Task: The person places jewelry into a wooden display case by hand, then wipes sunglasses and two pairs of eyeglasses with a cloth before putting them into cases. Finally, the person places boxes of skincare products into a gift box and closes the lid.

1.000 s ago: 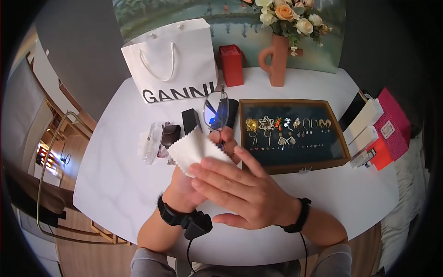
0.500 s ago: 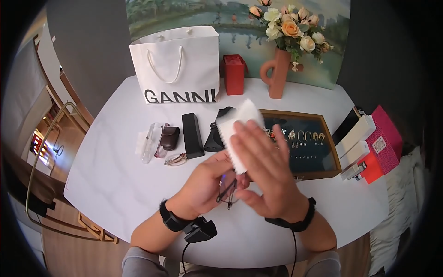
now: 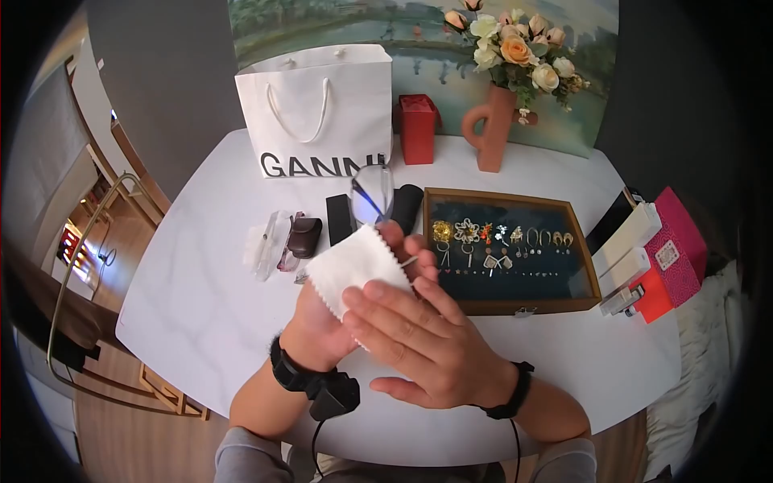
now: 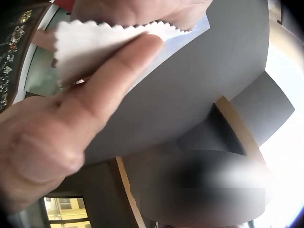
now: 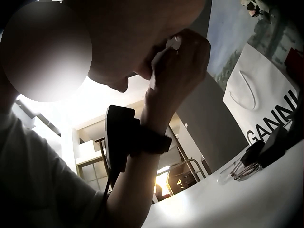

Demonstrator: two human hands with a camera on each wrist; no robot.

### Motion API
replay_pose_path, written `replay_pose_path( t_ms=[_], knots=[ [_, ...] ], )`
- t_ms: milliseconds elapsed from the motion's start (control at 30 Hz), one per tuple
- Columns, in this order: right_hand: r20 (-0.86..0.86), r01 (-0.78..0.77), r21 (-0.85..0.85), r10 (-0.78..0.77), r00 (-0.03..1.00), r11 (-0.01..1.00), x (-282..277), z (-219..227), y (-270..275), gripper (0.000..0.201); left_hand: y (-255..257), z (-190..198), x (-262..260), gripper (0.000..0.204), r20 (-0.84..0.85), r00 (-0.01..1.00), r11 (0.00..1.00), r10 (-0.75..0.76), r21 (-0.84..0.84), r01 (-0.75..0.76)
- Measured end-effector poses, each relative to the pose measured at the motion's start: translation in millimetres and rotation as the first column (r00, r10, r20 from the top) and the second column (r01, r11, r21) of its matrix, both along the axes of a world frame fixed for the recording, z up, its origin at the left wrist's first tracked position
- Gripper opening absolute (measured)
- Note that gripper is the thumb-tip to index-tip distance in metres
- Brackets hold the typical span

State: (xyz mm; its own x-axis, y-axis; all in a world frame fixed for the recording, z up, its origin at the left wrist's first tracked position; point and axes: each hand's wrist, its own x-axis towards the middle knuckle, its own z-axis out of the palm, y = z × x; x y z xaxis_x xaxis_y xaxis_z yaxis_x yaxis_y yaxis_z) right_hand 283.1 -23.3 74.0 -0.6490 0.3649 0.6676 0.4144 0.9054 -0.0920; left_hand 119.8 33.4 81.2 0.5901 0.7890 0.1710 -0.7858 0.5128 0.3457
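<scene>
My left hand (image 3: 320,326) holds a pair of thin-framed glasses (image 3: 371,196), one lens raised above the fingertips and showing a blue reflection. A white cleaning cloth (image 3: 354,262) with zigzag edges covers part of this hand and hides the rest of the glasses. On the cloth's lower right part rest the straight fingers of my right hand (image 3: 427,350), its thumb held apart. The left wrist view has the cloth (image 4: 78,50) between the left thumb (image 4: 107,90) and the other palm. Both hands appear dark in the right wrist view.
Behind the hands lie black cases (image 3: 339,219), a brown pouch (image 3: 304,237) and a clear packet (image 3: 268,245). A jewellery case (image 3: 515,306) stands to the right, beside several boxes (image 3: 675,253). A white paper bag (image 3: 322,113), red box (image 3: 418,133) and flower vase (image 3: 493,133) line the back.
Half a second ago the glasses pointed down toward me and the cloth stood raised between the hands. Now the glasses point up and the cloth lies spread over the left hand, much as one second ago.
</scene>
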Motion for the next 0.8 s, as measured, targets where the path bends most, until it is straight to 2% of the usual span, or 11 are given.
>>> replay_pose_path(
  t_ms=[67,100,133,200,267,333,367,500,567,700,800],
  knots=[
    [0.012,0.117,0.013,-0.117,0.993,0.993,2,5,0,0.056,-3,-5,6,0.035,-0.124,0.992,0.995,0.010,0.103,0.003],
    [0.015,0.150,0.019,-0.150,0.989,0.989,4,6,2,0.062,-9,-7,2,0.040,-0.235,0.972,0.999,0.032,0.003,-0.032],
    [0.017,0.150,0.018,-0.150,0.988,0.989,7,8,3,0.062,-9,-13,1,0.040,-0.233,0.972,0.999,0.032,0.002,-0.032],
    [0.015,0.262,0.028,-0.263,0.965,0.965,14,14,2,0.068,-6,-27,1,0.030,-0.089,0.980,0.979,-0.179,0.088,0.187],
    [0.014,0.301,0.024,-0.301,0.953,0.953,19,18,5,0.070,-10,-21,3,0.027,-0.156,0.967,0.978,-0.200,0.033,0.208],
    [-0.166,0.354,0.009,-0.348,0.923,0.935,25,17,14,0.074,-15,-7,14,0.024,-0.382,0.909,0.953,-0.168,0.171,0.249],
    [-0.154,0.378,0.007,-0.373,0.915,0.926,30,19,15,0.076,-13,-17,14,0.021,-0.433,0.886,0.969,-0.166,0.095,0.229],
    [-0.217,0.323,-0.035,-0.323,0.921,0.946,33,19,18,0.075,-15,-12,17,0.018,-0.320,0.932,0.971,-0.171,0.108,0.215],
    [-0.176,0.307,-0.025,-0.307,0.935,0.951,30,18,15,0.074,-11,-15,14,0.030,-0.410,0.909,0.941,-0.076,0.271,0.201],
    [-0.060,0.202,-0.050,-0.205,0.977,0.978,17,15,4,0.068,-11,-27,-3,0.025,-0.234,0.969,0.997,-0.078,-0.042,0.070],
    [-0.063,0.074,-0.105,-0.081,0.995,0.992,2,5,-1,0.064,0,-23,10,0.035,-0.067,0.998,0.997,-0.016,0.079,0.021]
  ],
)
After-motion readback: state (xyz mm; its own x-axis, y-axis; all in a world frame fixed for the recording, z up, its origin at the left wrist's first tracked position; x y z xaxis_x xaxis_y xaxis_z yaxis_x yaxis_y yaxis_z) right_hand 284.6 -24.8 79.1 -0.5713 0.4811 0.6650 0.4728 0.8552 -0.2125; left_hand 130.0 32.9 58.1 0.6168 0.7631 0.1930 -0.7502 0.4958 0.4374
